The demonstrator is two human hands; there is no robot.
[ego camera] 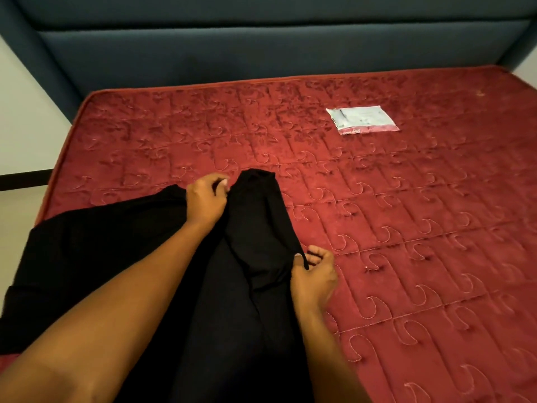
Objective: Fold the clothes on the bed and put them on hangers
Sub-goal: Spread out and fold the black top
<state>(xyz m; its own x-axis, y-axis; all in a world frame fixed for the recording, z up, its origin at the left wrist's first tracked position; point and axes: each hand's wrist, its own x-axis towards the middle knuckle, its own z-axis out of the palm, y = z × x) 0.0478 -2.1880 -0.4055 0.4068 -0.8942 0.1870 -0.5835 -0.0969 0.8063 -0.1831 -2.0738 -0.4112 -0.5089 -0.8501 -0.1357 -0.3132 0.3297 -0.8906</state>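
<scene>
A black garment (96,251) lies spread over the near left part of the red quilted mattress (406,228), with a folded-over part reaching toward the middle. My left hand (205,200) grips the cloth at its far edge, fingers curled into the fabric. My right hand (313,276) pinches the garment's right edge between thumb and fingers, low on the mattress. No hanger is in view.
A flat clear plastic packet (361,120) lies on the far right half of the mattress. A dark blue padded headboard (261,48) runs along the far side. A pale wall and floor show at the left, past the mattress edge.
</scene>
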